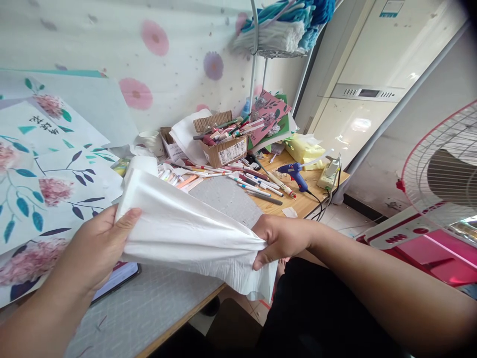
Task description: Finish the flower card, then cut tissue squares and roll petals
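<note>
Far left: floral paper sheets (80, 174) overlap against the patterned backdrop (104, 30), pink blooms with teal and dark purple leaves, a few handwritten characters on one. In front of them, the left hand (99, 243), clamped on the near left edge of a white sheet (179, 223), thumb on top, the other fingers mostly hidden beneath. Phone (121, 278) on the gray mat (167, 293), just beside that hand and partly covered by it, screen lit.

The white sheet spans the gap between both hands, held up over the mat and the table's near edge. Smooth and folded over at its left end; drawn into creases toward the right, its loose lower part hanging past the edge. Cloth or thin plastic: cannot tell.

Behind it, a paper cup (151, 141), then an open cardboard box (229, 149) packed with markers. More loose pens (257, 185) lie scattered in front of the box.

Right hand (279, 241): thumb and curled fingers closed on the gathered sheet. Above and behind, a wire rack (281, 53) bears blue and white fuzzy stems. Farther right on the wood, a blue glue gun (296, 174) near a yellow packet (305, 149), then a power strip (329, 173) with cables. Far right, off the table: a fan (443, 164) with a pink-rimmed guard.
</note>
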Motion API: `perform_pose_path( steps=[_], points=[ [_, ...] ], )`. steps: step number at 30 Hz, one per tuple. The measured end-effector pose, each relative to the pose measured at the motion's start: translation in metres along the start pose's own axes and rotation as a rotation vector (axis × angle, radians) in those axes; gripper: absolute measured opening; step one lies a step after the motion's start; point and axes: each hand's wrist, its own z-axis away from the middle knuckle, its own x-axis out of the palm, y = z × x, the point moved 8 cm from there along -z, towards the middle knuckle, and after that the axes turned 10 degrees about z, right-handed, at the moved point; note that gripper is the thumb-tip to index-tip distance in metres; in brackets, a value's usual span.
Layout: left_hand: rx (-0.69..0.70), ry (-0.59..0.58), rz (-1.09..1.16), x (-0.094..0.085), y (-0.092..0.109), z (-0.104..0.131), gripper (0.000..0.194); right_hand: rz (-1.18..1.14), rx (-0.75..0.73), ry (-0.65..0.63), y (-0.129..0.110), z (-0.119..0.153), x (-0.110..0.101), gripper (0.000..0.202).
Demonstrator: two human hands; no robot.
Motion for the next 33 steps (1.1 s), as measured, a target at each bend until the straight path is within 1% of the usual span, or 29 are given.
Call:
perform_pose_path(
  steps=[3,6,8,13,18,23,25,27,29,30,31,33],
  points=[
    [-0.094,-0.057,0.136,0.007,-0.008,0.002,0.055,0.006,-0.064,0.006,-0.006,0.001,0.001,0.046],
    [-0.119,-0.072,0.187,0.011,-0.010,0.005,0.059,0.045,-0.175,0.031,-0.015,0.002,0.001,0.048],
    [-0.122,-0.074,0.207,0.013,-0.009,0.007,0.060,0.065,-0.222,0.049,-0.018,0.003,0.001,0.048],
    [-0.152,-0.067,0.265,0.013,-0.005,0.010,0.067,0.086,-0.209,0.079,-0.019,0.007,-0.001,0.049],
    [-0.177,-0.090,0.284,0.017,-0.003,0.013,0.060,0.133,-0.259,0.107,-0.021,0.009,-0.003,0.045],
    [-0.094,-0.044,0.301,0.019,0.003,0.015,0.051,0.153,-0.274,0.118,-0.024,0.008,-0.002,0.042],
    [-0.133,-0.006,0.326,0.013,0.001,0.011,0.047,0.132,-0.298,0.109,-0.029,0.011,-0.001,0.040],
    [-0.185,0.089,0.347,-0.002,-0.002,0.004,0.039,0.080,-0.349,0.068,-0.037,0.018,0.000,0.036],
    [-0.151,0.207,0.358,-0.021,0.002,-0.003,0.026,0.030,-0.369,0.068,-0.040,0.029,-0.006,0.030],
    [-0.112,0.249,0.372,-0.028,0.006,-0.005,0.023,0.014,-0.347,0.100,-0.037,0.034,-0.013,0.027],
    [-0.086,0.246,0.387,-0.029,0.009,-0.006,0.022,0.002,-0.301,0.151,-0.030,0.039,-0.022,0.025],
    [-0.078,0.199,0.413,-0.024,0.009,-0.005,0.017,-0.036,-0.189,0.248,-0.011,0.048,-0.040,0.027]
  ],
)
